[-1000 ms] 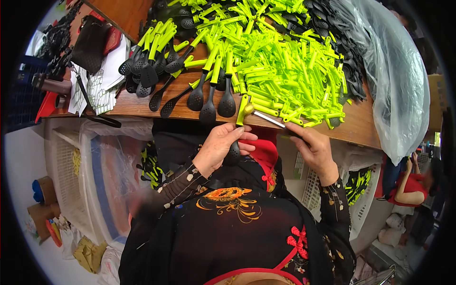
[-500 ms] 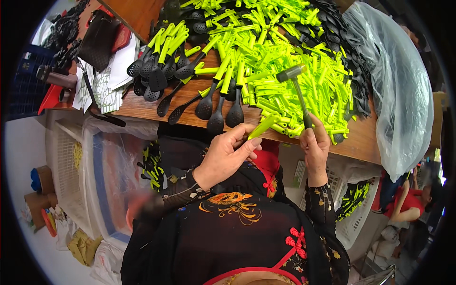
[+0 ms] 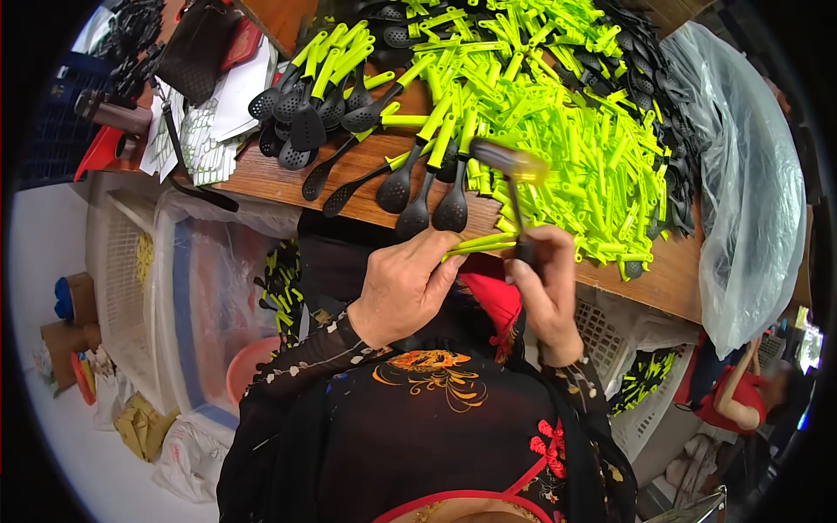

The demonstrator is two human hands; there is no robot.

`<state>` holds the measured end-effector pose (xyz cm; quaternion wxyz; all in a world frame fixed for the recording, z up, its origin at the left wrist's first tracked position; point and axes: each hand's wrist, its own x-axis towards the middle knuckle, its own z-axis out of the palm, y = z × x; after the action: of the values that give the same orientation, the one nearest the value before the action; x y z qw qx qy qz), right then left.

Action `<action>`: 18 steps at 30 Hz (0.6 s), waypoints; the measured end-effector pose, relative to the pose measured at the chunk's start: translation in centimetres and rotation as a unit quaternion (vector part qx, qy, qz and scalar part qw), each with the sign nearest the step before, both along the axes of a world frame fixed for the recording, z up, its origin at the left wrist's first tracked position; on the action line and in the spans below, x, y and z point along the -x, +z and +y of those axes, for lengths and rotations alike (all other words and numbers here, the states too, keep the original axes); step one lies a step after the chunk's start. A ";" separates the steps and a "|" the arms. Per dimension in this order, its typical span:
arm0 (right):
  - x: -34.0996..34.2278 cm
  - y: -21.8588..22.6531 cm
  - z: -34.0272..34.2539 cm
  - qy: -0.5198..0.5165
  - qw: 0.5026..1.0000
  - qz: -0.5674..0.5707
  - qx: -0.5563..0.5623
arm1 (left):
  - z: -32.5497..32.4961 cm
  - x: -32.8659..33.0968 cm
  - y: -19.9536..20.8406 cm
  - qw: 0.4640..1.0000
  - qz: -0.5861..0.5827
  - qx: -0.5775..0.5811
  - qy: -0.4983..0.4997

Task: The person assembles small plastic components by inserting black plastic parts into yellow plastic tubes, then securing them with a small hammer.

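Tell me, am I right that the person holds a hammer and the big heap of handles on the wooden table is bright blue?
Not quite: the heap of handles is bright yellow-green, as the head view shows. The held hammer and the wooden table are right.

Lime-green handles (image 3: 602,183), black spoons (image 3: 451,212), a hammer (image 3: 495,156) in black and blurred yellow, brown wood-grain surface (image 3: 671,298), red-trimmed black top (image 3: 401,458) patterned in orange, black sleeves (image 3: 301,359) sprigged with pale flowers.
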<state>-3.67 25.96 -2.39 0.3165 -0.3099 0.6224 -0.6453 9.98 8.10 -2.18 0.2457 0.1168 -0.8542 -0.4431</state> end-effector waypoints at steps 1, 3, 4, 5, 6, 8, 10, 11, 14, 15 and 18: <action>0.1 -0.6 -0.7 0.001 0.999 -0.034 0.028 | 0.0 0.1 0.1 1.000 0.016 0.020 0.000; 0.0 -0.7 -1.5 -0.015 0.998 -0.044 0.047 | 0.1 0.1 0.3 0.999 0.033 0.041 0.001; 0.6 0.1 -1.6 0.029 0.998 -0.033 0.040 | 0.3 -0.1 0.4 0.999 0.030 0.036 -0.007; 0.7 0.0 -2.1 0.007 0.998 -0.022 0.061 | 0.4 -0.2 0.5 0.999 0.028 0.031 -0.015; 0.4 -0.1 -2.5 -0.015 0.996 -0.011 0.082 | 0.4 -0.2 0.3 0.999 0.038 0.020 -0.017; 0.4 -0.6 -2.8 -0.011 0.993 0.032 0.114 | 0.3 -0.3 0.3 0.999 0.047 0.021 -0.016; 1.1 -0.2 -3.6 -0.023 0.973 0.199 0.118 | 0.3 -0.4 0.4 0.998 0.055 0.025 -0.014; 0.4 0.6 -3.6 -0.006 0.991 0.067 0.113 | 0.4 -0.5 0.3 0.998 0.055 0.024 -0.012; -0.1 -0.7 -4.2 -0.019 0.985 0.008 0.173 | 0.7 -0.3 0.3 0.999 0.047 0.022 -0.010; 0.0 -0.9 -4.4 -0.012 0.986 -0.024 0.166 | 0.7 -0.2 0.3 1.000 0.025 0.011 -0.001; 0.4 -1.6 -5.0 0.033 0.978 -0.105 0.180 | -1.1 -1.2 2.7 0.982 -0.118 -0.109 -0.095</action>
<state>-4.03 20.95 -4.00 0.3404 -0.3133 0.4491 -0.7644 11.19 7.01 0.57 0.0856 0.1132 -0.8311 -0.5378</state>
